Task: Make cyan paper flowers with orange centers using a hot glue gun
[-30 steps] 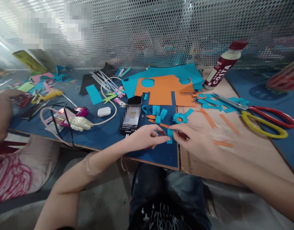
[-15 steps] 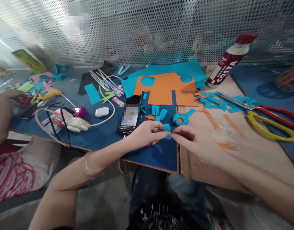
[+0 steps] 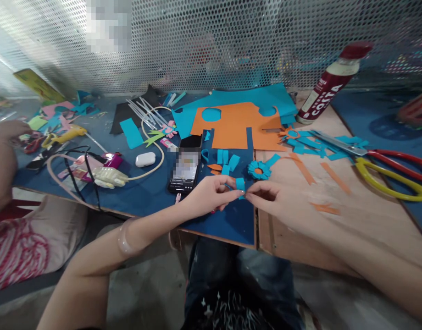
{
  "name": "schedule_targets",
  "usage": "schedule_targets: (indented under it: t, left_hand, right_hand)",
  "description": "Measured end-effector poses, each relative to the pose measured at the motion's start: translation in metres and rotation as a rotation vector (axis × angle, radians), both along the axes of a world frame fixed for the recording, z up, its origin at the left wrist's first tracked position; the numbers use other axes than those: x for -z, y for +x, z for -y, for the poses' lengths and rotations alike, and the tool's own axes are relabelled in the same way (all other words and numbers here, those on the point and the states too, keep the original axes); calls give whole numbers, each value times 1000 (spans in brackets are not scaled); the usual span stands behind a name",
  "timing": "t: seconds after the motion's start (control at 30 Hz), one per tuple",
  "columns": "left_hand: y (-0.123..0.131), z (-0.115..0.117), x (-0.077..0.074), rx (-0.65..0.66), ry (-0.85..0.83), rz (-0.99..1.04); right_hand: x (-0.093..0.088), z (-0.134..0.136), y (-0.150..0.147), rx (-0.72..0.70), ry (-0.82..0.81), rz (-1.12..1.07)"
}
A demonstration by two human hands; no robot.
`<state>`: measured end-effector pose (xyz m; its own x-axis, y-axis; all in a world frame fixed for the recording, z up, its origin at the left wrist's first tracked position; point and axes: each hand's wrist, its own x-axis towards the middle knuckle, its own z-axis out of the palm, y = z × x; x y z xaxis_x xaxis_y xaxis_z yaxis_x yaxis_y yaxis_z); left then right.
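Observation:
Between my fingertips is a small blue paper strip (image 3: pixel 240 184), bent into a loop. My left hand (image 3: pixel 220 195) pinches it from the left, thumb against fingers. From the right, my right hand (image 3: pixel 269 196) presses thumb and fingertip together at the strip's lower edge. Just beyond my hands lies a blue paper flower (image 3: pixel 259 170) with an orange centre. Several blue paper loops (image 3: pixel 225 159) and small orange paper pieces (image 3: pixel 216 168) lie behind my left hand. A phone (image 3: pixel 185 167) with a lit screen rests left of them.
Large scissors (image 3: pixel 365 153) with red and yellow handles lie at right, near a Costa bottle (image 3: pixel 330 87). Cut orange card (image 3: pixel 231 126) and blue sheets (image 3: pixel 266 94) lie at the back. A white earbud case (image 3: pixel 145 159) and yellow glue gun (image 3: pixel 68 136) lie left, near another person's hand (image 3: pixel 11 133).
My hands stay at nearly the same spot with the blue strip between them. My fingers shift only slightly. The view has moved a little.

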<state>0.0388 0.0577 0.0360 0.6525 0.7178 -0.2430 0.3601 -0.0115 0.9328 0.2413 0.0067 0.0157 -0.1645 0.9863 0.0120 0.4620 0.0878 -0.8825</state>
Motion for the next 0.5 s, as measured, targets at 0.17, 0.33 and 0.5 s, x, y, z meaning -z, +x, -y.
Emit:
schedule_targets:
  t: [0.17,0.33,0.5]
  left_hand:
    - [1,1,3,-14,2,6]
    - [1,1,4,-30,-1,4]
    - [1,2,2,-17,0,-6]
  right_hand:
    - [3,0,0,-8,-33,-21]
    - [2,2,1,-12,-52,-26]
    - [3,2,0,-11,-42,-20]
